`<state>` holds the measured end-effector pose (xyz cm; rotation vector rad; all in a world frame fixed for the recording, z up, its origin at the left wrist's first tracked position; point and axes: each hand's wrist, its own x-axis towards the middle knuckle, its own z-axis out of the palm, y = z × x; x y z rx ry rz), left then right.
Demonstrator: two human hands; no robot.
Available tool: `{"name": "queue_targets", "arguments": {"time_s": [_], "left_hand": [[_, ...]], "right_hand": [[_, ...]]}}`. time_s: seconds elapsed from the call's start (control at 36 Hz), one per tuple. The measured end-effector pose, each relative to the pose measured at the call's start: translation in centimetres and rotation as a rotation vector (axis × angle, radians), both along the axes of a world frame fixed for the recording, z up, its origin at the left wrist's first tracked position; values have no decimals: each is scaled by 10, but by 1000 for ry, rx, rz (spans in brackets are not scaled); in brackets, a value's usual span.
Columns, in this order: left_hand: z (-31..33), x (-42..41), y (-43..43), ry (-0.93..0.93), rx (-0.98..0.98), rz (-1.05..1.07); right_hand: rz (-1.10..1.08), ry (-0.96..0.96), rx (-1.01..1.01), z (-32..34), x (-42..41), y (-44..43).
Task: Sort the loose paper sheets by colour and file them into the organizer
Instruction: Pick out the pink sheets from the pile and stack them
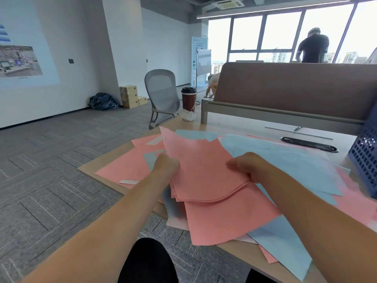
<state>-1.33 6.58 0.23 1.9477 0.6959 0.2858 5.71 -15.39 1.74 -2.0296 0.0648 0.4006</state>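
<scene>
I am sitting in an office room with grey carpet, a projected picture point(20, 60) glowing on the left wall and tall windows running along the back. The wooden counter point(120, 150) in front of me is carrying a loose spread of pink and blue paper, some sheets hanging over its near edge. I am holding a stack of pink sheets point(202, 166) raised off that spread, its far corner tilting upward. My left hand point(166, 165) is gripping the stack's left edge with curled fingers, and my right hand point(246, 166) is gripping its right edge the same way. Loose blue sheets point(285, 160) are lying just beyond my right hand, overlapping more pink ones. The blue mesh organizer point(365, 160) is standing at the right edge of the view, touching the paper spread. A dark coffee cup point(188, 99) is standing at the counter's far corner, with a grey chair point(162, 94) just behind it. A person point(313, 48) is standing by the windows.
</scene>
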Motion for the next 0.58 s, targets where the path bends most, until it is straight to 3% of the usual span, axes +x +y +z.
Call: {"name": "queue_targets", "arguments": {"time_s": [0.22,0.39,0.58], "left_hand": [[-3,0,2,-7,-55,-4],[8,-11,3,-96,-106,-11],[33,-8,3,-307,-305,-78]], "right_hand": [[41,-48,-39,-5,-2,2],[13,-80,204,-11,-6,-7],[29,-132,535,-7,-7,-26]]}}
